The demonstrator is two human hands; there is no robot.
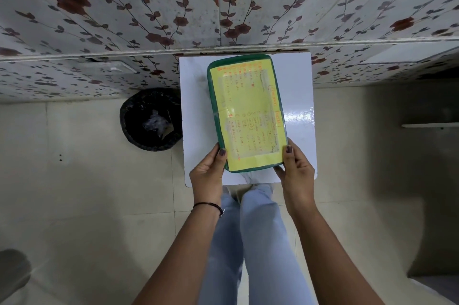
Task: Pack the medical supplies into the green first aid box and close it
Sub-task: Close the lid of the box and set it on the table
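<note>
The green first aid box [246, 111] lies closed on a small white table [295, 96], its lid covered by a yellow sheet with orange handwriting taped on. My left hand [210, 170] grips the box's near left corner, thumb on the lid. My right hand [295, 168] holds the near right corner the same way. No loose medical supplies are visible; the box's contents are hidden.
A black bin [151, 119] with a dark liner stands on the floor just left of the table. A floral-patterned wall [124, 26] runs behind the table. My legs in light jeans [248, 242] are below the table's near edge.
</note>
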